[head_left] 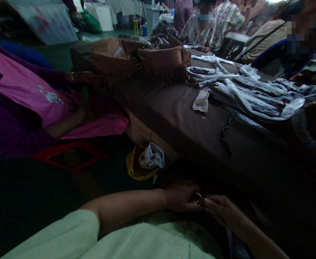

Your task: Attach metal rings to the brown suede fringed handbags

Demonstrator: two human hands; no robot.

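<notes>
On your far L, a co-worker in a purple sleeve (14,129) & pink apron (31,77) leans in at the table edge, w/ a red stool (78,165) just below. Next, a brown bag (106,55) lies on the table, then a yellow bag (132,167) w/ white wrapping in it, down on the floor side by the table. Another brown bag (164,59), fringed, sits right of the first.

Low & mid-pic, your L hand (181,196) is curled closed round a metal ring (197,198), in front of your green top (147,237). Ring's tilted, its opening facing up toward you. A short brown strap (202,201) shows btwn ring & R fingertips; its visible bit runs L–R, dipping slightly R. Too dark to tell where the rest goes.

Above that, a white scrap (201,101) lies on the brown table (158,104). Your R hand (224,208) is pinched on the strap. Farther up, a black cord (224,133), then a pile of plastic-wrapped straps (255,95) stretching R.
</notes>
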